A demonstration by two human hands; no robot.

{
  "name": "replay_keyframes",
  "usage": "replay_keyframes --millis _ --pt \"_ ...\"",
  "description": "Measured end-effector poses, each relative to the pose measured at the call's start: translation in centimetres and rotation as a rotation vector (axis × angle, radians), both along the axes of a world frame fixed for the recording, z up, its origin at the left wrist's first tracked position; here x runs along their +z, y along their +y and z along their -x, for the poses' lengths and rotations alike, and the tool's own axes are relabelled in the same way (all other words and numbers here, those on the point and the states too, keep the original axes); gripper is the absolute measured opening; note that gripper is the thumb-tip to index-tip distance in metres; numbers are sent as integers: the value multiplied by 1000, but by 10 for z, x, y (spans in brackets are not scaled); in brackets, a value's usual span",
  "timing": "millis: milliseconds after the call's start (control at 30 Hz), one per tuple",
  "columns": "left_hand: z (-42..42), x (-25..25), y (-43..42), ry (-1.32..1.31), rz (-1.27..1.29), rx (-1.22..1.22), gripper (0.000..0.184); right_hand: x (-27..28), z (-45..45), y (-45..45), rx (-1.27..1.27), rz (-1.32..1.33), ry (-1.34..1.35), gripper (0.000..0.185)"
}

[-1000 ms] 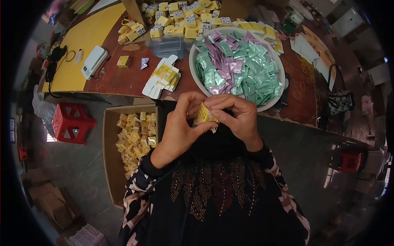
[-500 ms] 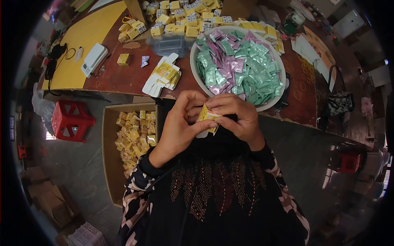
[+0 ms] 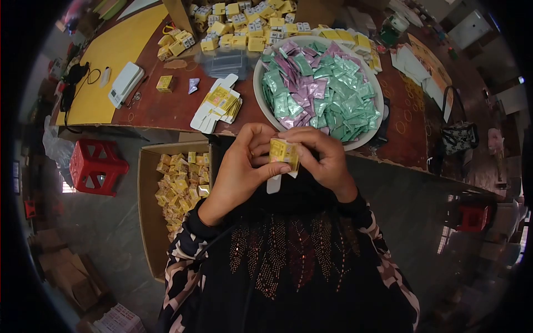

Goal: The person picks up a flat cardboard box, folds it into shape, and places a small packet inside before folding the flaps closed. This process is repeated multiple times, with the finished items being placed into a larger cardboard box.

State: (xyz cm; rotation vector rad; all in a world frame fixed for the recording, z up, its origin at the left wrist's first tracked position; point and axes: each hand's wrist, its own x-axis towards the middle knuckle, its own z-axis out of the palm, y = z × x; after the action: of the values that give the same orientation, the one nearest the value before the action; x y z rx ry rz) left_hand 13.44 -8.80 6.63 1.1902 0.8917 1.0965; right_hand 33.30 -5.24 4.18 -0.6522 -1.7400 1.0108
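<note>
Between both hands, in front of my chest, is a small yellow carton (image 3: 282, 150) with a white flap hanging out at its lower end. My left hand (image 3: 244, 161) is closed on its left side, thumb across the front face. My right hand (image 3: 322, 158) grips the top and right side with thumb and fingers. On the table edge beyond lies a stack of flat yellow and white cartons (image 3: 219, 105). A white tub (image 3: 260, 91) heaped with green and purple sachets (image 3: 338, 83) stands just past my right hand.
A cardboard box (image 3: 145, 211) of small filled-out yellow cartons (image 3: 180, 183) sits low at my left. On the table are a white scale (image 3: 126, 83), one yellow carton (image 3: 165, 84), a purple sachet (image 3: 193, 85) and piled yellow boxes (image 3: 244, 28). A red stool (image 3: 97, 164) stands left.
The carton has turned in my hands, so that its yellow printed face shows more squarely and the white flap hangs lower. My right hand has shifted its hold slightly.
</note>
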Motion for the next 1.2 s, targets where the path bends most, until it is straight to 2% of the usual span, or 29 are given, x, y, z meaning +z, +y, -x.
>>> replay_keyframes --millis 33,100,200,267,333,367,433,567,633,800,900,1033,1133,1200 --pt "1 3 0 -50 74 -26 52 -3 -2 0 1 -1 0 21" --pt "2 0 0 -98 149 -48 54 -8 -6 0 34 162 31 21" --pt "-1 -14 1 -121 128 -67 60 -8 -2 -1 60 38 -47 21" --pt "2 -16 2 -173 211 -176 63 -7 -9 -1 54 29 -82 22" --pt "9 -16 5 -159 239 -198 65 10 -17 -1 270 270 -56 34" --pt "12 -16 5 -143 265 -219 66 19 -22 3 273 272 -56 34" --pt "14 -14 6 -184 284 -231 64 35 -31 16 373 -66 -293 52" --pt "12 -11 7 -232 305 -239 61 43 -33 19 466 20 -363 60" --pt "14 -13 8 -240 315 -249 61 45 -31 21 482 -81 -404 61" --pt "15 -13 11 -261 342 -275 60 41 -29 23 441 -137 -396 61" --pt "17 -16 13 -269 326 -297 67 39 -29 23 425 -170 -394 58" --pt "18 -11 15 -188 243 -377 61 37 -23 20 416 -209 -439 55" --pt "25 -2 20 -77 260 -438 63 42 -19 22 439 -174 -448 63" --pt "33 -8 25 15 137 -425 61 48 -24 33 402 -180 -428 66"
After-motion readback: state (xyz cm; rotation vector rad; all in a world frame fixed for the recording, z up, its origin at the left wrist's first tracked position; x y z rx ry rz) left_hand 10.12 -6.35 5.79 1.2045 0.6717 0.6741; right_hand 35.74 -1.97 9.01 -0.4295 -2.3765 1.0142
